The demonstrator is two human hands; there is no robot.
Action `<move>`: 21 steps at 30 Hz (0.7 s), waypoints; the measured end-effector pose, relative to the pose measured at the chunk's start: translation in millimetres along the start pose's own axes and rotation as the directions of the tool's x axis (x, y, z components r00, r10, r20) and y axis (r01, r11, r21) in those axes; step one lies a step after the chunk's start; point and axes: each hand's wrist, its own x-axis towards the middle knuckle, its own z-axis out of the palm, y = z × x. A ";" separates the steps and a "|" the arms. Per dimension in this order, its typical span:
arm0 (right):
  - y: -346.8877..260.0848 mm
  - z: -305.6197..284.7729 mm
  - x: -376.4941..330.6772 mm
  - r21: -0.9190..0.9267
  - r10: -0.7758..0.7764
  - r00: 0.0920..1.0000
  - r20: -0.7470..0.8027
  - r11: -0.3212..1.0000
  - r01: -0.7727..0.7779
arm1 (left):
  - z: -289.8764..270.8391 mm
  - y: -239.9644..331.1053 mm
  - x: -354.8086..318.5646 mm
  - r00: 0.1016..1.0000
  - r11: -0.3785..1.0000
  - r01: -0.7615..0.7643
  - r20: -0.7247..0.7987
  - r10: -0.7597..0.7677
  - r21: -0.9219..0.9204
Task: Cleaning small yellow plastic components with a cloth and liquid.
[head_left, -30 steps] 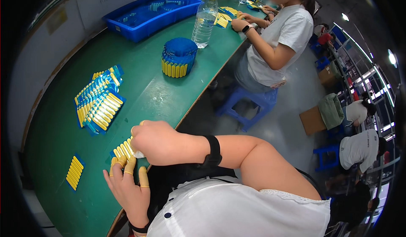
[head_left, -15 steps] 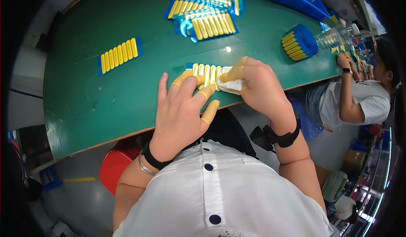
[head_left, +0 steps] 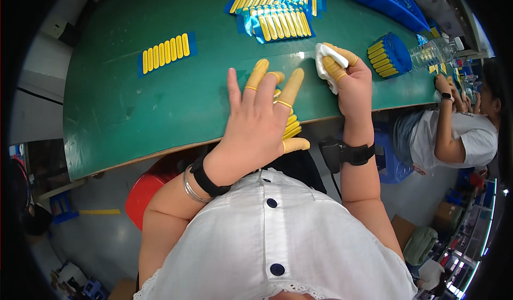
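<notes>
My left hand [head_left: 256, 115] has its fingers spread, with yellow finger cots on several of them. Under its palm and index finger lies a panel of yellow strips [head_left: 292, 126], mostly hidden, close to the table's front edge. To the right, my right hand [head_left: 354, 83], also in finger cots, pinches a folded white cloth [head_left: 325, 67] just above the green table. A single panel of yellow strips on blue film [head_left: 166, 54] lies to the left. Beyond my hands sits a pile of similar panels [head_left: 283, 23], overlapping on shiny blue film.
A blue tray [head_left: 387, 3] stands at the back right. A round blue bundle ringed with yellow strips [head_left: 389, 55] and a clear plastic bottle [head_left: 435, 53] are at the right. A seated person [head_left: 454, 134] works farther along. A red stool [head_left: 152, 193] is below the table's edge.
The right hand has lifted off the panel and moved right with the white cloth. My left hand has spread out, and the panel now shows turned and nearer the front edge.
</notes>
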 end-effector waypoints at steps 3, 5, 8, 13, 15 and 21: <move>8.2 3.4 -2.2 -0.049 -0.097 0.995 0.006 0.994 0.097 | 6.9 -1.3 5.6 0.974 0.976 -0.156 0.188 0.126 0.155; 10.4 3.7 -4.0 -0.068 -0.137 0.991 -0.007 0.988 0.136 | 8.8 -1.6 9.3 0.974 0.969 -0.158 0.192 0.122 0.188; 10.7 2.6 -2.5 -0.061 -0.195 0.981 -0.010 0.979 0.194 | 11.5 -6.2 13.1 0.991 0.987 -0.119 0.075 0.112 0.106; 6.3 -1.5 -4.0 0.073 -0.128 0.992 -0.008 0.989 0.128 | 11.3 -9.4 12.0 0.992 0.988 -0.115 0.059 0.109 0.104; 6.8 -1.3 -5.2 0.048 -0.151 0.989 -0.004 0.987 0.151 | 8.6 -13.0 15.4 0.992 0.988 -0.114 0.058 0.109 0.102; 8.7 0.8 -5.3 -0.062 -0.182 0.983 -0.001 0.981 0.181 | 2.8 -17.3 24.7 0.961 0.929 0.183 -0.258 -0.099 0.323</move>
